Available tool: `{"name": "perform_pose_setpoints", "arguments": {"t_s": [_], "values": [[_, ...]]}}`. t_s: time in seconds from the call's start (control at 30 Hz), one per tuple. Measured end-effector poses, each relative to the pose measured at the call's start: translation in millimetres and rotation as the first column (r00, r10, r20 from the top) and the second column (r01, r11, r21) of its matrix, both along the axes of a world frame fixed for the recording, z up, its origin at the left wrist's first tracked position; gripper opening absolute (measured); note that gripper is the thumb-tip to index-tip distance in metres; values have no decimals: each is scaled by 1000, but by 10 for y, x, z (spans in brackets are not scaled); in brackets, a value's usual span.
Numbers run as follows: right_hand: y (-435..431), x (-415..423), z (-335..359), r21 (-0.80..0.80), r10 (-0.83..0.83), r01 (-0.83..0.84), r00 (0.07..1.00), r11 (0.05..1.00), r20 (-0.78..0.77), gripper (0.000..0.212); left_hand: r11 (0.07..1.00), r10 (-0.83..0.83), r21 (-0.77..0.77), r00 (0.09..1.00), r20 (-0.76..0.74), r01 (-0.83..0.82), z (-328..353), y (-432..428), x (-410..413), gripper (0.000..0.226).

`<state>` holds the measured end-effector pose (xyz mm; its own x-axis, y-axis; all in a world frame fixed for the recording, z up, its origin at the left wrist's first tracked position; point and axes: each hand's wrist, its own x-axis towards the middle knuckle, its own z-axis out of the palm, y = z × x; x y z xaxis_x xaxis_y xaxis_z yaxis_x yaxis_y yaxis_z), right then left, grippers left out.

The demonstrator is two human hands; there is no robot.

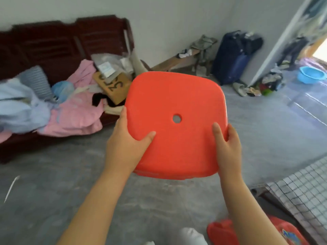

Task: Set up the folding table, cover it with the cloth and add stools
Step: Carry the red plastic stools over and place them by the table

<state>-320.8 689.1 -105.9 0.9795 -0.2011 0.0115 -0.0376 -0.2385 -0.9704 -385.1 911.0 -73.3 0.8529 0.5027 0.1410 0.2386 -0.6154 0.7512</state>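
Observation:
I hold a red plastic stool point(175, 103) up in front of me over the floor, its square seat with a small centre hole facing me. My left hand point(127, 144) grips the seat's left edge, thumb on top. My right hand point(228, 145) grips the right edge the same way. At the lower right a corner of the table shows, covered with a grey checked cloth point(304, 188). Under that corner, near my feet, sits another red stool point(223, 232). The held stool's legs are hidden behind its seat.
A dark wooden sofa point(53, 43) piled with clothes and a cardboard box stands at the left. A low bench point(177, 61) and a blue suitcase point(233, 57) line the far wall. Shoes lie by an open doorway at the right, with a blue basin point(311, 75) beyond. Grey concrete floor lies between.

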Motion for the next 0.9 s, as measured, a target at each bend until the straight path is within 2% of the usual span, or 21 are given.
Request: {"name": "perform_pose_setpoints", "arguments": {"t_s": [0.13,0.23,0.47,0.63,0.77,0.8,0.9], "values": [[-403,647,-78,10,-210,211,977,977,-40,61,985,-174,-8,984,-37,173,29,-281,1064,86],[-767,1129,-214,2,-322,323,944,946,-70,69,954,-299,-27,950,-88,298,-39,-612,1842,86],[-1752,2214,-392,-16,-526,528,842,849,-116,58,858,-512,-41,848,-141,511,-191,-1762,3556,82],[-2465,2707,-414,-3,-670,676,729,737,-144,57,738,-669,-37,723,-172,674,-201,-2601,4439,79],[-3046,3165,-549,-58,-784,785,605,616,-138,39,637,-761,-61,615,-206,768,-478,-3277,5222,71],[-3193,3291,-635,-78,-805,804,576,590,-143,40,610,-784,-91,582,-215,787,-564,-3464,5420,69],[-3626,3648,-917,-144,-844,834,510,533,-166,65,535,-830,-156,483,-278,830,-902,-3982,5929,63]]}}
